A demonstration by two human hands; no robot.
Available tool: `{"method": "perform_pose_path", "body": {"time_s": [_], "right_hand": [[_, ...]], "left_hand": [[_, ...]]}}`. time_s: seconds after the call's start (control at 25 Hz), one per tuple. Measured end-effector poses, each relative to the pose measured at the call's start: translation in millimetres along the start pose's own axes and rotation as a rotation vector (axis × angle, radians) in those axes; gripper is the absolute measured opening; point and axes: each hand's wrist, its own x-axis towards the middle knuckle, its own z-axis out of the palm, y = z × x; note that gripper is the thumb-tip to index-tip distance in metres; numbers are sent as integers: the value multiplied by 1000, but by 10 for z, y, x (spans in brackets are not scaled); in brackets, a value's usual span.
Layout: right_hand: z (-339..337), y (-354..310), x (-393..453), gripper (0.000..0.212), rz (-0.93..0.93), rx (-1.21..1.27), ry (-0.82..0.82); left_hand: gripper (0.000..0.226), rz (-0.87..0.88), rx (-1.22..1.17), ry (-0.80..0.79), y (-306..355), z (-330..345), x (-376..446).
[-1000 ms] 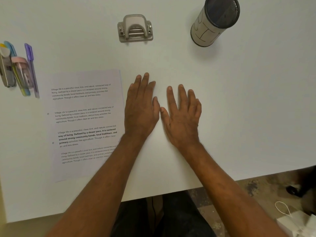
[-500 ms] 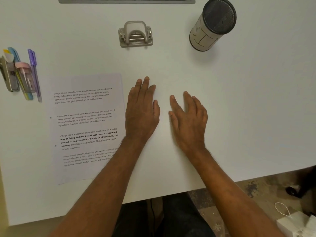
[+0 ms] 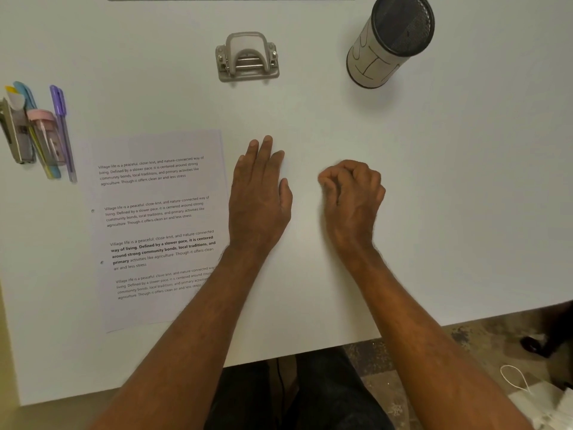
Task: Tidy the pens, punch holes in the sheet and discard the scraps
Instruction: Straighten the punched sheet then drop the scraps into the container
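A printed sheet lies flat on the white table, left of centre, with two small dark marks near its left edge. Several pens lie in a bunch at the far left. A grey hole punch stands at the back centre. A mesh pen holder stands at the back right. My left hand rests flat on the table just right of the sheet, fingers straight. My right hand is beside it with its fingers curled in, holding nothing visible.
A stapler-like metal tool lies with the pens at the far left. The table's front edge runs across below my forearms. A white bag sits on the floor at the lower right.
My right hand has drawn away from the left and its fingers have curled in from flat. My left hand has stayed flat on the table.
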Motion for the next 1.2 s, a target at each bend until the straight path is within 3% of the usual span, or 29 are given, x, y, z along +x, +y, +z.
{"method": "perform_pose_path", "body": {"time_s": [0.2,0.36,0.64,0.92,1.2], "right_hand": [[-239,-63,99,25,162,266,-14],[-522,-171,391,29,127,467,149],[-1028,-245,1410,12,-48,255,382],[-1137,-188,2026,17,-144,-144,138],[-1204,-120,2154,15,-235,10,77]], "left_hand": [[47,-10,-59,13,12,5,12],[45,-36,-159,35,52,-5,70],[44,-29,-325,99,299,-7,598],[50,-12,-381,61,692,93,1153],[56,-48,-431,24,923,126,1461]]}}
